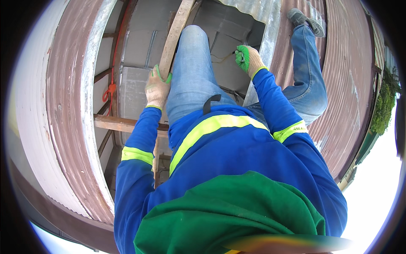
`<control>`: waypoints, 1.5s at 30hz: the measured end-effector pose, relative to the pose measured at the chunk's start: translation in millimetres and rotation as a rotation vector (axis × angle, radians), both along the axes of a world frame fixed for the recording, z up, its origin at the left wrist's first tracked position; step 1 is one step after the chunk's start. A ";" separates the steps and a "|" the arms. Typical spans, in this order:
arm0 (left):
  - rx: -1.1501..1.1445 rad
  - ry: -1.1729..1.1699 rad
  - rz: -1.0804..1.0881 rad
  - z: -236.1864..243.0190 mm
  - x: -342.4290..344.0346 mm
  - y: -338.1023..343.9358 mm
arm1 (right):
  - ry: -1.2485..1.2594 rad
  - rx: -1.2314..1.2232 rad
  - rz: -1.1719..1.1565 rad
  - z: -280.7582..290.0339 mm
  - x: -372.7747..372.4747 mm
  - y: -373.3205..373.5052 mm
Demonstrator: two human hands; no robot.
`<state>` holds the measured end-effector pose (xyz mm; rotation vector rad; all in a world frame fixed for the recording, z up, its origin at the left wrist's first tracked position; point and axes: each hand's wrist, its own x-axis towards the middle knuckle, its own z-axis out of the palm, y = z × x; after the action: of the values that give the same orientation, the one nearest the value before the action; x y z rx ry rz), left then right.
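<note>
My left hand [157,88], in a cream and green work glove, is closed round the lower end of a wooden beam [175,34]. The beam slants up and away beside my left knee. My right hand [248,60], gloved the same way, is closed in a fist above the roof opening. A small dark tip and a glint of metal show at its fingers; the rest of what it holds is hidden. A thin wire [220,59] runs near that tip, and I cannot tell whether it is attached.
Corrugated brown roof sheets [344,84] lie on the right and more roof sheeting [69,93] on the left. Between them the opening shows grey panels [137,84] below. A wooden crosspiece [114,123] spans the gap. An orange cord [111,89] hangs at left. My right shoe [305,21] rests on the sheeting.
</note>
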<state>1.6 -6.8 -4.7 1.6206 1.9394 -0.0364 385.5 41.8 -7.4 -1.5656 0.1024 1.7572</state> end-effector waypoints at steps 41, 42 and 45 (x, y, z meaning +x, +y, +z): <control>0.005 -0.018 -0.066 -38.1 -18.1 -5.0 | -0.353 0.274 0.345 -4.7 6.0 -79.3; 0.018 -0.034 -0.066 -37.3 -18.3 -4.1 | -0.286 0.334 0.310 -4.3 10.3 -61.9; -0.048 -0.021 -0.005 -33.3 -15.8 -1.9 | 0.042 0.298 0.054 40.9 15.8 -39.0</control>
<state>-14.3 -8.7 -38.0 1.5888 1.9049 -0.0670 401.3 2.9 33.4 -1.3272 -0.1759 1.7557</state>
